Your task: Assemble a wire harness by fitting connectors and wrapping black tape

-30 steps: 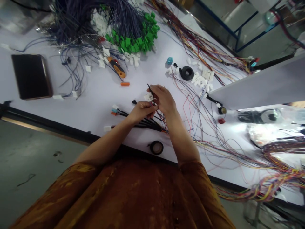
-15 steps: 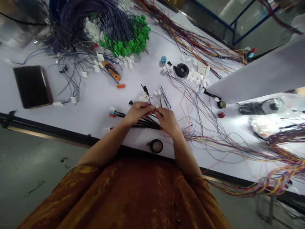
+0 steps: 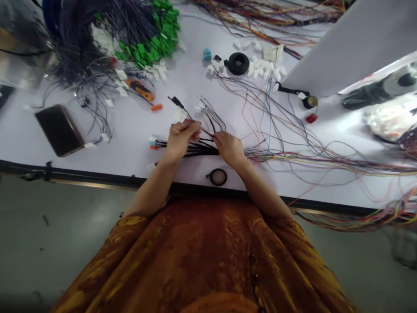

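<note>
Left hand (image 3: 182,138) is pinching wires (image 3: 206,131), right hand (image 3: 229,148) holding them further along, near the surface's (image 3: 130,150) front edge. Both are apparently straightening them, the next move calling for steady tension.

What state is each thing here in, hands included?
Left hand: closed on thin wires
Right hand: closed on thin wires
Thin wires: held between both hands
Phone: flat, screen dark
Near tape roll: flat, end loose
Orange-black tool: lying down
Green connectors: heaped together
</note>
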`<action>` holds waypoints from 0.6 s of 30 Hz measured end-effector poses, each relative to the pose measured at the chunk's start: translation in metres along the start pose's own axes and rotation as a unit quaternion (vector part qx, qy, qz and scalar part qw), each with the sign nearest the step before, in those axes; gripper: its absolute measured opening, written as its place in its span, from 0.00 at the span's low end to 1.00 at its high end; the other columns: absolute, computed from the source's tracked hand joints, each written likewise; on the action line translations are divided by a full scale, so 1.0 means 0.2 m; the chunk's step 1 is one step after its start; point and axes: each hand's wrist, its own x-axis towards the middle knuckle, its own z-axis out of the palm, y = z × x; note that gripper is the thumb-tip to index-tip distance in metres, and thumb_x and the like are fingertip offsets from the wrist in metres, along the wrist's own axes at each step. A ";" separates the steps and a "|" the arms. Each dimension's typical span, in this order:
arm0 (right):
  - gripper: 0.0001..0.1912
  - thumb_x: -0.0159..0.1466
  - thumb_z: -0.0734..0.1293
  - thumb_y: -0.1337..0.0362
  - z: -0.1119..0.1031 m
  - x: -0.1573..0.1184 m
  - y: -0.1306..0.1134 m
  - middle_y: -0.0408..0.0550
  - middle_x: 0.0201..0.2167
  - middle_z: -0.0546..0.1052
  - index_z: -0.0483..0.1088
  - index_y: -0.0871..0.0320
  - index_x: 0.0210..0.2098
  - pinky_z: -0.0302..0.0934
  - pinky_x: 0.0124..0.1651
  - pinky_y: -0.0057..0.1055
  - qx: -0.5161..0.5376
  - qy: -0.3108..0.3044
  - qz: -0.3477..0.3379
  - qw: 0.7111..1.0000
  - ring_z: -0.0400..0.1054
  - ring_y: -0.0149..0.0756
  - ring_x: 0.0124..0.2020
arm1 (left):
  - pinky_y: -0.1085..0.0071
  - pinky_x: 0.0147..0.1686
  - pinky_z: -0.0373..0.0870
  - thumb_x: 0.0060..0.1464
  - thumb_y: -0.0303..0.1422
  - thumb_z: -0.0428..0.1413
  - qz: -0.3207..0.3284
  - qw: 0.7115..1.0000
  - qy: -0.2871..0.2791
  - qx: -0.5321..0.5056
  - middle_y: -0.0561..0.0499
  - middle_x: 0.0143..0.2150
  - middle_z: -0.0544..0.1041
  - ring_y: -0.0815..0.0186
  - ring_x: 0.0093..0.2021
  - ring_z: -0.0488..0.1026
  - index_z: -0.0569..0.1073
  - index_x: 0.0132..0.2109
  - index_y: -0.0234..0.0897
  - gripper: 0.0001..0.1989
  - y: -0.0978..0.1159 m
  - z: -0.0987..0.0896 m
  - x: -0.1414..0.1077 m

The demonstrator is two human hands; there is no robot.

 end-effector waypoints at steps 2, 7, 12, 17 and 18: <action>0.17 0.74 0.57 0.63 0.01 -0.08 0.04 0.52 0.52 0.77 0.69 0.56 0.58 0.62 0.48 0.34 0.037 0.020 0.002 0.999 0.72 0.41 0.49 | 0.80 0.19 0.66 0.48 0.39 0.69 0.019 1.000 0.013 0.016 0.53 0.24 0.77 0.76 0.21 0.71 0.79 0.28 0.35 0.12 -0.01 -0.01 -0.02; 0.15 0.69 0.63 0.60 0.04 -0.39 0.10 0.55 0.48 0.76 0.69 0.60 0.53 0.63 0.46 0.35 0.057 -0.005 -0.001 0.998 0.71 0.41 0.44 | 0.81 0.19 0.67 0.48 0.42 0.69 0.043 0.998 0.014 0.042 0.53 0.24 0.77 0.75 0.21 0.72 0.80 0.29 0.35 0.14 -0.01 -0.06 -0.04; 0.06 0.62 0.65 0.68 0.07 -0.50 0.08 0.50 0.39 0.75 0.68 0.58 0.40 0.58 0.39 0.32 0.077 -0.067 0.033 0.994 0.67 0.37 0.37 | 0.81 0.19 0.65 0.47 0.43 0.69 0.051 0.997 0.000 0.063 0.54 0.23 0.76 0.77 0.20 0.68 0.79 0.28 0.35 0.15 -0.01 -0.07 0.00; 0.07 0.61 0.65 0.66 -0.04 -0.19 0.04 0.39 0.28 0.69 0.65 0.55 0.40 0.55 0.31 0.27 0.370 0.056 0.014 0.927 0.61 0.30 0.28 | 0.79 0.19 0.63 0.46 0.43 0.68 0.064 0.990 0.003 0.127 0.55 0.21 0.72 0.77 0.20 0.65 0.76 0.24 0.35 0.16 0.00 -0.07 0.04; 0.07 0.62 0.64 0.66 -0.07 -0.11 0.03 0.38 0.27 0.68 0.66 0.55 0.41 0.55 0.30 0.26 0.420 0.075 0.009 0.904 0.60 0.28 0.26 | 0.79 0.20 0.63 0.47 0.43 0.67 0.062 0.988 0.003 0.142 0.56 0.20 0.71 0.77 0.20 0.64 0.75 0.24 0.35 0.16 0.00 -0.07 0.05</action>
